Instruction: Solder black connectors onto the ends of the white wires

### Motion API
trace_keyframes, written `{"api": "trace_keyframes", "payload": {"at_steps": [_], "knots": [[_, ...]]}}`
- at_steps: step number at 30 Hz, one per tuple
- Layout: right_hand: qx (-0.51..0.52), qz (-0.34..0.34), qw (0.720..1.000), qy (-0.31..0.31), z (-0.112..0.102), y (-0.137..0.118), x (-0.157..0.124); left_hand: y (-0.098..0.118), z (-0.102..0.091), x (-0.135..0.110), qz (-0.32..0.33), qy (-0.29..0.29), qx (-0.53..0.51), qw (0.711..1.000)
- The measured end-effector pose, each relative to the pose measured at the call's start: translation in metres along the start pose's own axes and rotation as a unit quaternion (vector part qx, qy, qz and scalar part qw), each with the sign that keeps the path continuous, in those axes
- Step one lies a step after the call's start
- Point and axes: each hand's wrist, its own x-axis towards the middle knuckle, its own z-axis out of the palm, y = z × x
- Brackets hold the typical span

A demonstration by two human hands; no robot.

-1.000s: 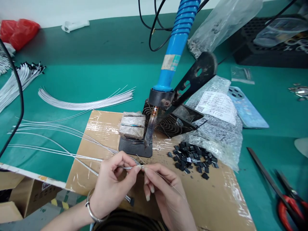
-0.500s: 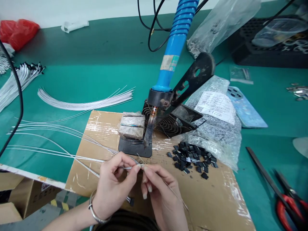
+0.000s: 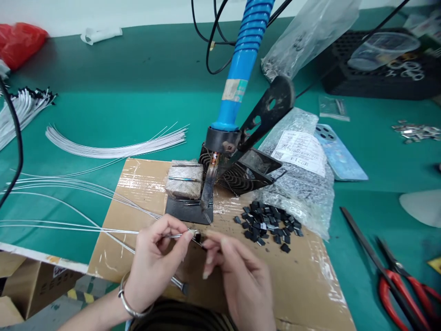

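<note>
A thin white-sheathed wire (image 3: 113, 231) is shown extending across the cardboard sheet (image 3: 106, 262), with a small black square component (image 3: 197, 237) at its tip. The tip is located just in front of the black metal base (image 3: 188, 211) of the soldering stand. The wire is pinched near the tip by the left hand (image 3: 155, 264), its fingers (image 3: 174, 227) closed narrowly upon it. The right hand (image 3: 241, 280) is positioned just beside the component, its fingers (image 3: 220, 243) loosely parted and slightly blurred; no grip by them can be made out. A second black-tipped wire end (image 3: 184, 288) lies below the left hand.

The soldering iron (image 3: 241, 59), with its blue handle, rests upright and tilted in the stand, beside a grey block (image 3: 184, 181). To the right, a narrow strip of cardboard separates the right hand from a pile of black components (image 3: 265, 225), which lies against a bubble-wrap bag (image 3: 296, 193). Arcs of loose wires (image 3: 117, 147) lie on the green bench (image 3: 103, 59) to the left. Red-handled scissors (image 3: 389, 294) and a flat file (image 3: 368, 248) lie well apart on the right. The sheet's near left edge overhangs cardboard cartons (image 3: 34, 285).
</note>
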Motion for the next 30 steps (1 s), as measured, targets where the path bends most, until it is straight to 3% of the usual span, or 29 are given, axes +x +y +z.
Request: {"api": "trace_keyframes", "payload": {"at_steps": [2,3,5,9,11,14,18,25,30], "knots": [[-0.156,-0.122,0.976,0.093,-0.021,-0.011,-0.001,-0.001,-0.002,0.002,0.002,-0.001,0.011,1.000],[-0.235,-0.173,0.946,0.142,-0.032,-0.017,-0.001,-0.001,-0.004,0.003,0.002,-0.005,0.013,1.000],[-0.373,-0.205,0.878,0.218,-0.053,-0.028,0.000,-0.001,-0.005,0.004,0.006,-0.013,0.020,1.000],[-0.589,-0.308,0.725,0.179,-0.081,-0.036,0.005,0.000,-0.007,0.004,0.019,-0.018,0.038,0.999],[-0.623,-0.352,0.685,0.136,-0.087,-0.035,0.007,0.001,-0.007,0.005,0.031,-0.016,0.046,0.998],[-0.631,-0.393,0.662,0.096,-0.089,-0.031,0.010,0.003,-0.006,0.005,0.055,-0.008,0.059,0.997],[-0.631,-0.371,0.673,0.106,-0.088,-0.027,0.009,0.006,-0.005,0.005,0.071,0.001,0.069,0.995],[-0.554,-0.303,0.760,0.156,-0.080,-0.025,-0.002,0.007,-0.004,0.007,0.065,0.013,0.074,0.995],[-0.407,-0.226,0.867,0.177,-0.054,-0.023,-0.005,0.008,-0.005,0.008,0.056,0.020,0.057,0.997]]}}
